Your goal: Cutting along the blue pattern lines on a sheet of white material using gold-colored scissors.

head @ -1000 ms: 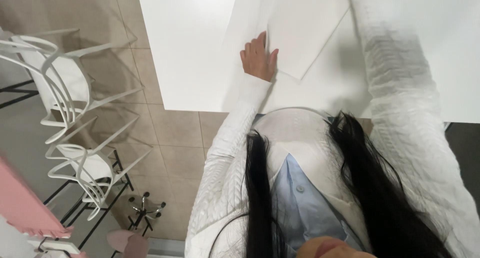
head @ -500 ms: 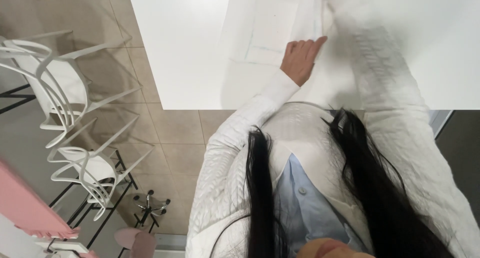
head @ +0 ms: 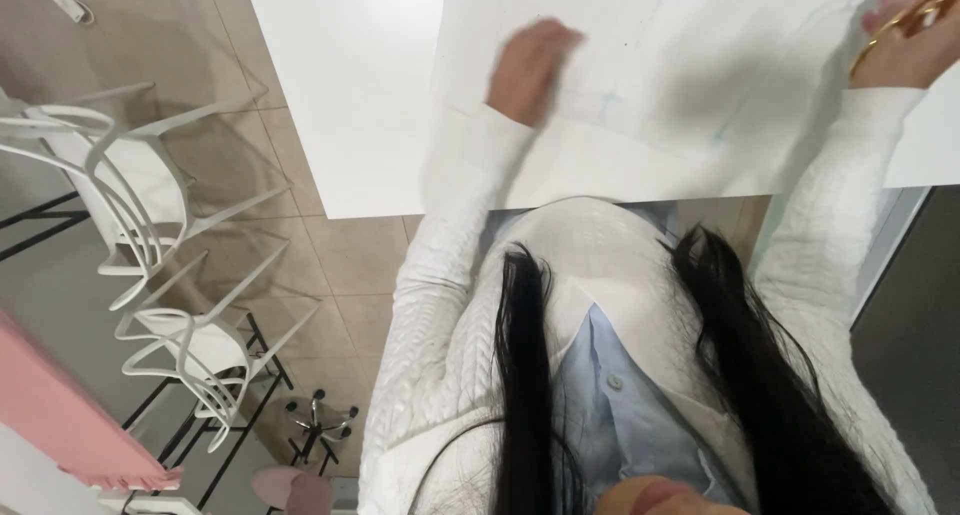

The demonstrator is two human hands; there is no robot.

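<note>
**Two hands on a white sheet, scissors at its far right**

Seen from nearest outward, a cable-knit white sleeve runs up the left side of the view toward the table, and a second sleeve climbs on the right. Long dark hair hangs over a pale blue shirt between them.

Left hand: blurred, lying palm-down on the white sheet, fingers loosely together as far as the blur allows; it presses on the sheet's near-left part and grips nothing that I can see.

Right hand: at the upper right edge of the view, partly cut off, closed round gold-coloured scissors. Whether the blades are apart or together cannot be told.

Sheet: spread flat on the white table, long axis running left to right across the person's front, near edge just short of the table's near edge. Faint blue marks show near its middle. It lies under both hands; the two are well apart, with the left hand nearer the body and the marks, and the scissors farther off at the right end.

Farther left: white chairs on a tiled floor, well apart from the table.
</note>
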